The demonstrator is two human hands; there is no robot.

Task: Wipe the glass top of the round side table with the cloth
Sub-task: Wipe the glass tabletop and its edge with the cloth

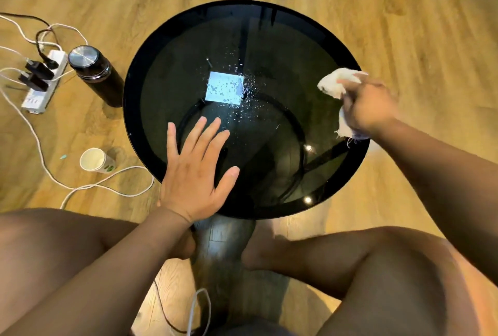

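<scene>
The round side table (172,39) has a dark glass top with a black rim and stands in front of my knees. Water droplets (244,85) are scattered over its middle, around a bright square reflection. My left hand (196,171) lies flat on the near left part of the glass, fingers spread. My right hand (369,108) is over the right edge of the table, closed on a bunched white cloth (336,82); the hand is blurred.
On the wooden floor to the left stand a dark metal-lidded bottle (93,71), a white power strip (44,82) with plugs and trailing cables, and a paper cup (95,160). My bare knees and feet sit close under the table's near edge.
</scene>
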